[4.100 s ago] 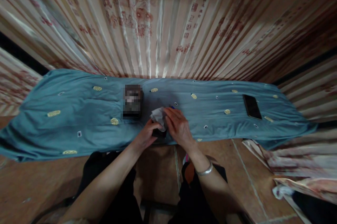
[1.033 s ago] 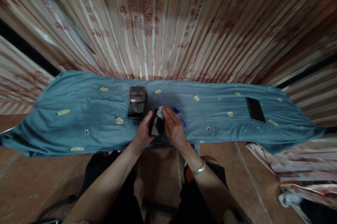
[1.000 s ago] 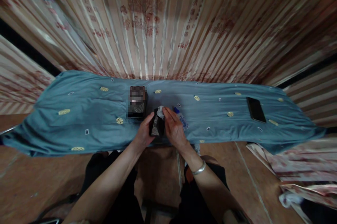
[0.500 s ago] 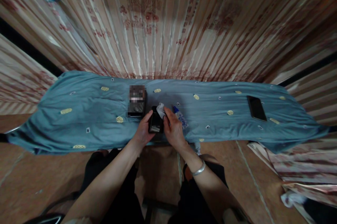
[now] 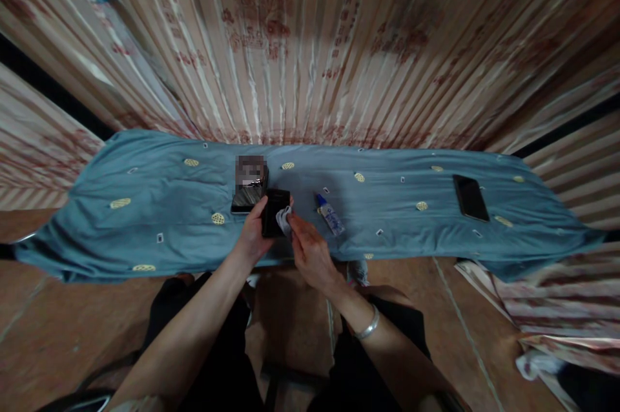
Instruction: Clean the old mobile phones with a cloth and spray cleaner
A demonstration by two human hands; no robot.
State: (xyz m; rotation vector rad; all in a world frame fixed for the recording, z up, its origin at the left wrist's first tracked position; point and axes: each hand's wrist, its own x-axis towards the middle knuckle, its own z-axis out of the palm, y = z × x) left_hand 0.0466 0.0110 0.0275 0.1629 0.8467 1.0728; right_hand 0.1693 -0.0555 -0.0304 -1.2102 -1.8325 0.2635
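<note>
A dark, flat rectangular object (image 5: 272, 218) is held at its left side by my left hand (image 5: 252, 236), over the near edge of the cloth-covered table. My right hand (image 5: 312, 253) pinches a crumpled pale cloth (image 5: 283, 219), which lies against the right part of the dark object's face. Just beyond my left hand sits a glossy dark box-like item (image 5: 248, 199), partly pixelated. To the right of my right hand, a clear bottle with a blue cap and blue print (image 5: 330, 215) lies on its side.
A blue-green cloth with yellow patterns (image 5: 397, 231) covers the long table. A black phone-like slab (image 5: 471, 197) rests toward its right end. Pleated, flower-printed curtains (image 5: 310, 50) hang behind the table. My legs are below the near edge.
Both hands and the dark object have shifted slightly left. The pale cloth has moved from the object's upper right edge down onto its face. More of the bottle is uncovered.
</note>
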